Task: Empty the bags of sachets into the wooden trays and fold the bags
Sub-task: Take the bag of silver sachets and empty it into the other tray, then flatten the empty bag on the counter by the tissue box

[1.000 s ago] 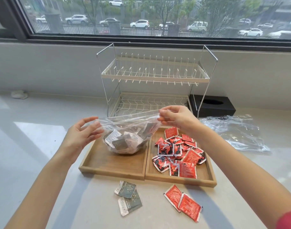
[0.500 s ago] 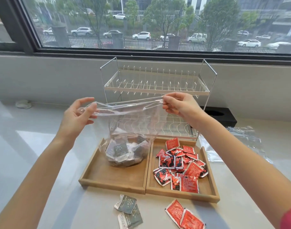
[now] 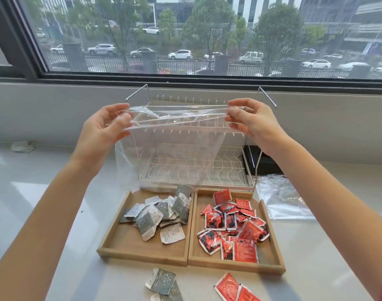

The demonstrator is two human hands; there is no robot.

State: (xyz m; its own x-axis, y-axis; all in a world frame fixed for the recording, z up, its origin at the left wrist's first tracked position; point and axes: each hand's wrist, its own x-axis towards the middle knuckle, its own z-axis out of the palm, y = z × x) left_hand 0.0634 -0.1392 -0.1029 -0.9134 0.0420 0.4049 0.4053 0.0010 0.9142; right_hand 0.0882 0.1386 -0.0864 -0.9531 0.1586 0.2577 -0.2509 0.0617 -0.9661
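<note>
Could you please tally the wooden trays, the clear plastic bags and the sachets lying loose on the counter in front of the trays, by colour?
Wooden trays: 2, left tray and right tray
Clear bags: 2, held bag and flat bag
Loose grey sachets: 2
Loose red sachets: 2
Total: 8

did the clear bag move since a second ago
Yes. The clear bag went up: it sat in the left wooden tray, now hangs above it, level with the dish rack.
</note>
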